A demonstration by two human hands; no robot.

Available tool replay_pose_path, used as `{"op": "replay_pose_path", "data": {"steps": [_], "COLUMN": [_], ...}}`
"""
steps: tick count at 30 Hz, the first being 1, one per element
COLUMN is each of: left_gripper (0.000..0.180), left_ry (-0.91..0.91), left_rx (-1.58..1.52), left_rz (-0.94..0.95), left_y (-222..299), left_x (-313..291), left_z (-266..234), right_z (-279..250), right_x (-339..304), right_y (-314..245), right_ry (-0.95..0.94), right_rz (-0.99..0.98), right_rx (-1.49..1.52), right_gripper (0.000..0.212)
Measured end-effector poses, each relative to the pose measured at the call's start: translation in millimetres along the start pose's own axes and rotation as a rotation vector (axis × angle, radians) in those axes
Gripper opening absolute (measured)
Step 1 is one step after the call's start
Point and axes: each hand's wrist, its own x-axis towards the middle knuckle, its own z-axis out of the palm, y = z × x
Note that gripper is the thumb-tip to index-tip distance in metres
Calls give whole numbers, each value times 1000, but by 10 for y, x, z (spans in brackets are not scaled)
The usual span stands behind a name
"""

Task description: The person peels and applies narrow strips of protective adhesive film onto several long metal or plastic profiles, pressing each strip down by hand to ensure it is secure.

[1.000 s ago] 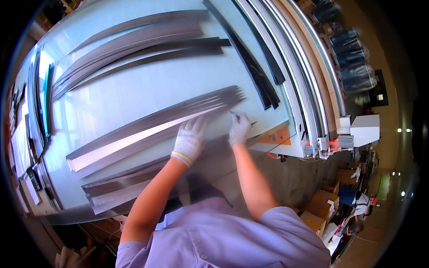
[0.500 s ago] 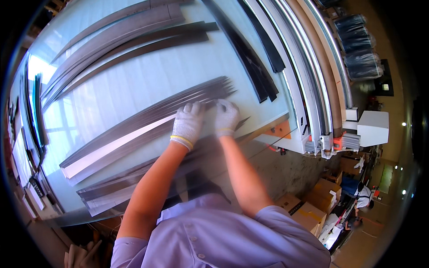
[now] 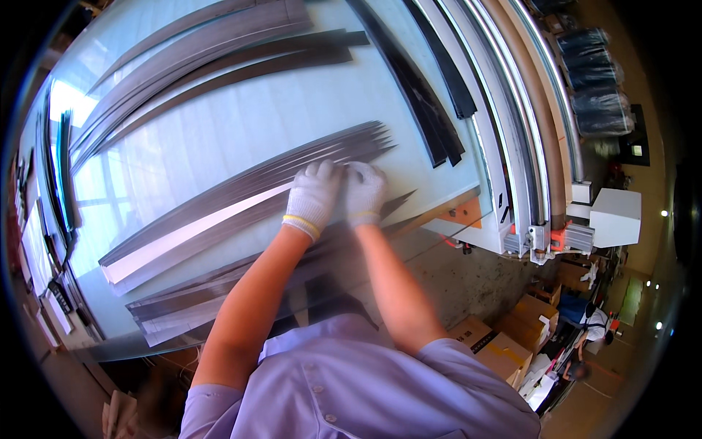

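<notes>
My left hand (image 3: pixel 311 196), in a white knit glove with a yellow cuff band, curls its fingers over the right part of a fanned bundle of thin dark-grey strips (image 3: pixel 241 175). Right beside it, my right hand (image 3: pixel 366 193), gloved the same way, pinches at the strip ends with thumb and fingers closed. Both hands are nearly touching. A pale, whitish strip (image 3: pixel 197 235) runs from under my left hand toward the lower left. Nearer to me lies a second group of grey strips (image 3: pixel 190 296), partly hidden by my left forearm. The exact edge within each grip is hidden.
The strips lie on a glossy pale glass-like tabletop (image 3: pixel 292 95). Farther back are long grey strips (image 3: pixel 212 44) and black strips (image 3: pixel 409 88). A metal rail assembly (image 3: pixel 537 146) borders the right side. Cardboard boxes (image 3: pixel 493 351) stand on the floor, and a person (image 3: pixel 596 322) is beyond them.
My right hand has shifted left, closing the gap to my left hand, and its fingers now meet the strip ends beside it. The view has shifted slightly.
</notes>
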Motion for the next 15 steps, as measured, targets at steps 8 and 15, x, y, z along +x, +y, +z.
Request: {"op": "replay_pose_path", "data": {"steps": [8, 15], "left_gripper": [21, 17], "left_ry": [117, 280], "left_rx": [-42, -277], "left_rz": [-9, -112], "left_y": [-117, -191], "left_x": [251, 149], "left_z": [120, 19], "right_z": [36, 63], "right_x": [-55, -20], "right_y": [-12, 14], "right_ry": [-69, -104], "right_rz": [23, -112], "right_rx": [66, -37], "right_gripper": [19, 15]}}
